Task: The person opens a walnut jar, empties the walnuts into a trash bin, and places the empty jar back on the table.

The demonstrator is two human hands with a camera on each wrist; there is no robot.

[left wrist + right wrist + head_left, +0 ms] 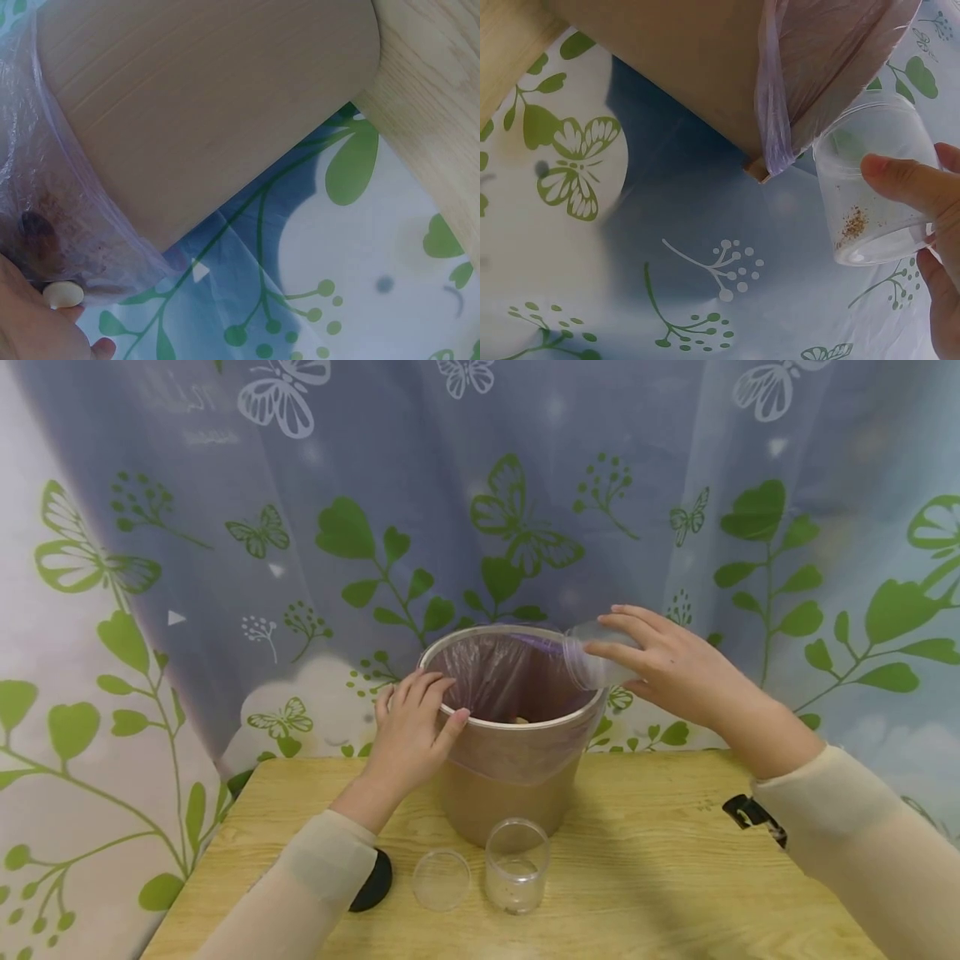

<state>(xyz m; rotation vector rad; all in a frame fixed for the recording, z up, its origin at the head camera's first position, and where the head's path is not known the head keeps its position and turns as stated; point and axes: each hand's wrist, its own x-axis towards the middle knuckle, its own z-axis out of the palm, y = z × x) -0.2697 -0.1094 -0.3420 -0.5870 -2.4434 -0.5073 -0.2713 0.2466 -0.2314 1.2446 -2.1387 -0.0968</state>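
A brown trash bin (510, 810), lined with a thin purplish plastic bag (525, 756), stands on the table. My left hand (408, 722) grips its rim on the left side, fingers bent over the edge. On the right, my right hand (675, 672) holds a clear plastic jar (588, 660) tipped at the bin's rim, its mouth towards the inside. Brown crumbs (853, 225) cling low in this jar in the right wrist view. A second clear jar (517, 885) stands upright in front of the bin, beside a clear round lid (441, 881).
A black round object (372, 881) lies partly hidden behind the left sleeve. Near the right sleeve is a small black item (753, 817) on the wooden table (645, 860). A curtain (420, 460) with leaves and butterflies hangs right behind the bin.
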